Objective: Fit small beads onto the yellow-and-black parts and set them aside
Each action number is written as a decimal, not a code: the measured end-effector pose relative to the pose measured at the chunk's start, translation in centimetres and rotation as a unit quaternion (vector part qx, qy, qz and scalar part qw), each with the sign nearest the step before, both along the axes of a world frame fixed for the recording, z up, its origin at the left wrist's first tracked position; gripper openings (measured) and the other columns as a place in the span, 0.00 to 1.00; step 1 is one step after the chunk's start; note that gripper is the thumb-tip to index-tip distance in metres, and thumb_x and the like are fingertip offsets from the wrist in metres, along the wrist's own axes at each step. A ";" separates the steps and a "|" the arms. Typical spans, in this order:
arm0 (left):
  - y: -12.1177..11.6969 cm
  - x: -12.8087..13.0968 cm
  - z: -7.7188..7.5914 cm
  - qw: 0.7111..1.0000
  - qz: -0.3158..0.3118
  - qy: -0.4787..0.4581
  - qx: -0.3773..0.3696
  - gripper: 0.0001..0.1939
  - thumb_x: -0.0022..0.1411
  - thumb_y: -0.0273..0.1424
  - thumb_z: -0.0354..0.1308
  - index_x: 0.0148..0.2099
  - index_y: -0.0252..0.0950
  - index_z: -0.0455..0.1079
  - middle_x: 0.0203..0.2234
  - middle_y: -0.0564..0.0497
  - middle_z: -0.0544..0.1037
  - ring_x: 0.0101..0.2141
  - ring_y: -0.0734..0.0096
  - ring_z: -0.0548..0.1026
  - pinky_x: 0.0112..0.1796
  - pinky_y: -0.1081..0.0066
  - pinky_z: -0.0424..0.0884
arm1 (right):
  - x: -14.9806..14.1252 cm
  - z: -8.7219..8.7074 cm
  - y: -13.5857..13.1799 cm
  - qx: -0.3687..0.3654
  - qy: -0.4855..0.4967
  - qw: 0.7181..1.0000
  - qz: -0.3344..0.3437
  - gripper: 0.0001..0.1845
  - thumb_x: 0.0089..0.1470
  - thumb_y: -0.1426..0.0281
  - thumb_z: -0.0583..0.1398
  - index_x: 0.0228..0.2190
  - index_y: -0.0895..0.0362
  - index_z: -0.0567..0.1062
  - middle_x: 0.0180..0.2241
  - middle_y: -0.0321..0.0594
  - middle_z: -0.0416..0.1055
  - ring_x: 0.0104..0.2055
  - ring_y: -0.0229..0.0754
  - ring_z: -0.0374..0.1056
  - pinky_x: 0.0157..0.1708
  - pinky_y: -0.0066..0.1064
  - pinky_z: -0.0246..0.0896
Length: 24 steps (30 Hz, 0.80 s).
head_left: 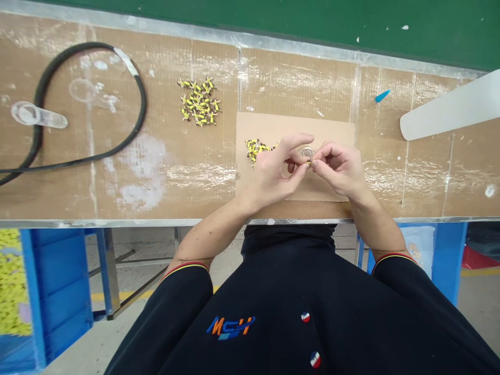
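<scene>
Over a cardboard sheet (328, 187), my left hand (275, 169) and my right hand (339, 169) meet fingertip to fingertip. Pinched between them is a tiny yellow and black figure (309, 162), mostly covered by the fingers. Just behind the fingertips sits a small clear round dish (308, 151), partly hidden by the hands. A small pile of yellow and black figures (255, 149) lies on the sheet, beside my left hand and partly behind it.
A larger pile of the same figures (200, 101) lies left of the sheet. Farther left, a black cable (144, 104) loops around near a clear plastic piece (42, 115). At right are a blue cone-shaped piece (382, 96) and a long white object (449, 107). Blue crates (58, 291) stand below the table edge.
</scene>
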<state>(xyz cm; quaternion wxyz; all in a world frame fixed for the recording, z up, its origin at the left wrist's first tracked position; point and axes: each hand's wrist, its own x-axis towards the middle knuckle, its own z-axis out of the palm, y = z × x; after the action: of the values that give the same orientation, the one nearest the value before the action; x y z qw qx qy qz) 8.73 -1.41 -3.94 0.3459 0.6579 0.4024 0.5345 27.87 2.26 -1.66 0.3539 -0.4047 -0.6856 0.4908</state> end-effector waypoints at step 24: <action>0.8 0.3 -0.1 0.988 -0.033 -0.123 -0.082 0.25 0.62 0.41 0.71 0.57 0.43 0.67 0.27 0.60 0.79 0.29 0.78 0.82 0.31 0.77 0.77 | 0.2 0.9 -0.2 0.097 -0.004 0.995 -0.002 0.08 0.59 0.67 0.66 0.28 0.53 0.79 0.26 0.35 0.76 0.28 0.35 0.69 0.30 0.31 0.66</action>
<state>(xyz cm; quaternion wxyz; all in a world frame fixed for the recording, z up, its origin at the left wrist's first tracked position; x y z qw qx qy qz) 9.04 -0.60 -4.08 0.4629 0.5693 0.3771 0.5651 28.08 2.09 -0.71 0.3899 -0.3715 -0.7308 0.4194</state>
